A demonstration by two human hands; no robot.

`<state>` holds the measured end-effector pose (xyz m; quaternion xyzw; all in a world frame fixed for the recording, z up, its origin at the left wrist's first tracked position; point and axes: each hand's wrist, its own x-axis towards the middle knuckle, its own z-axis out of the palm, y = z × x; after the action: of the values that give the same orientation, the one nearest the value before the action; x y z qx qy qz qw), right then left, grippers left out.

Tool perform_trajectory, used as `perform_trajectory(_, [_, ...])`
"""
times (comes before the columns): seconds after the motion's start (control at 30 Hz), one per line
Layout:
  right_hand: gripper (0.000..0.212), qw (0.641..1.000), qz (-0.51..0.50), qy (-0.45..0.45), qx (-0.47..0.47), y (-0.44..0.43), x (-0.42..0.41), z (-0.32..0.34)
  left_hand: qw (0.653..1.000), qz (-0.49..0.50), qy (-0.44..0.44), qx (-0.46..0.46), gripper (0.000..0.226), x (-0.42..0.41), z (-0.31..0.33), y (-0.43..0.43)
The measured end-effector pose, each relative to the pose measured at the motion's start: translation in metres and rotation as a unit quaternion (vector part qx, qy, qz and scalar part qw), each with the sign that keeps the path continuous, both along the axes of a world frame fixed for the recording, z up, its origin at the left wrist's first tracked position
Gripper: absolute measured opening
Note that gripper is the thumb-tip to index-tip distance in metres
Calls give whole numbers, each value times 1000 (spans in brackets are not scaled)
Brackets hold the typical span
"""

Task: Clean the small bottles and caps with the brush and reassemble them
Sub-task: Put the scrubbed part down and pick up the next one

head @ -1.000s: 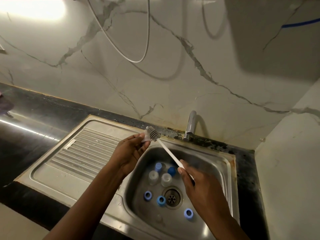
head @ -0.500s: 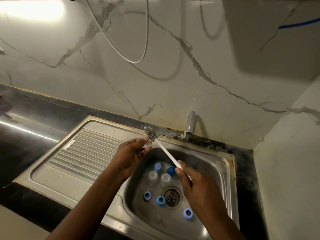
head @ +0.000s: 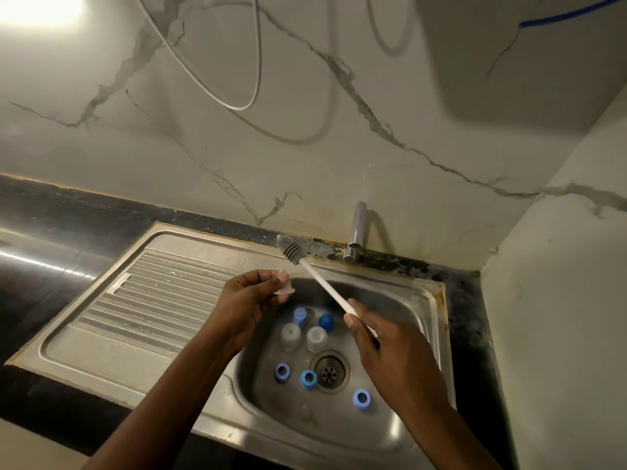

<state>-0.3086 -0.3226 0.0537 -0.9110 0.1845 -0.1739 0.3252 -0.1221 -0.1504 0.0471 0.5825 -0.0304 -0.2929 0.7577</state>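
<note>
View: head cam, the only one.
L hand (head: 247, 303): up-left of the drain (head: 330, 369), over the near-left wall of the sink (head: 420, 293). Fingers (head: 268, 278) pinch a small clear piece (head: 284, 285); bottle or cap, can't tell.
R hand (head: 390, 354): just right of the drain, raised. Fingers wrapped round the lower end of the brush (head: 325, 286).
Brush axis: diagonal, from R hand up-left and away from the drain twd the back rim.
Bristle head (head: 291, 248): free in air, past the clear piece, not inside it.
Key relation: clear piece lies just left of the handle, a bit nearer the drain than the bristles. Its mouth direction can't be told. Prob. needs the brush drawn back along its own axis, then lined up w/ the piece.
In bowl: 2 clear bottles (head: 291, 335) just up-left of the drain; 2 blue caps (head: 300, 315) beyond them; 3 blue rings (head: 281, 371), two left of the drain, one lower-right.
Progress: looks early; bowl parts all apart, none reassembled.
Tap (head: 356, 232): behind the drain, no water seen.
</note>
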Motion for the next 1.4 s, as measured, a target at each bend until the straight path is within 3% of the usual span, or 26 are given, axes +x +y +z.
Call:
perform_trajectory(0.23, [47,998,15,49,-42,2,2,-5,979,-66,-162,100,10,-8,-4,-8])
perform_trajectory(0.63, [44,996,-76,32,28,-14,-22,-20,980,-89,-141,108,16,-18,-44,-12])
perform_trajectory(0.97, [31,980,-158,29,117,-23,-71,-52,952,-169,-137,215,14,-51,-129,-35])
perform_trajectory(1.2, [20,962,-218,25,162,-30,-100,-74,873,-278,-224,333,16,-67,-188,-65])
perform_trajectory(1.4, [21,951,-253,53,172,-40,-121,-96,773,-410,-254,413,21,-72,-243,-86])
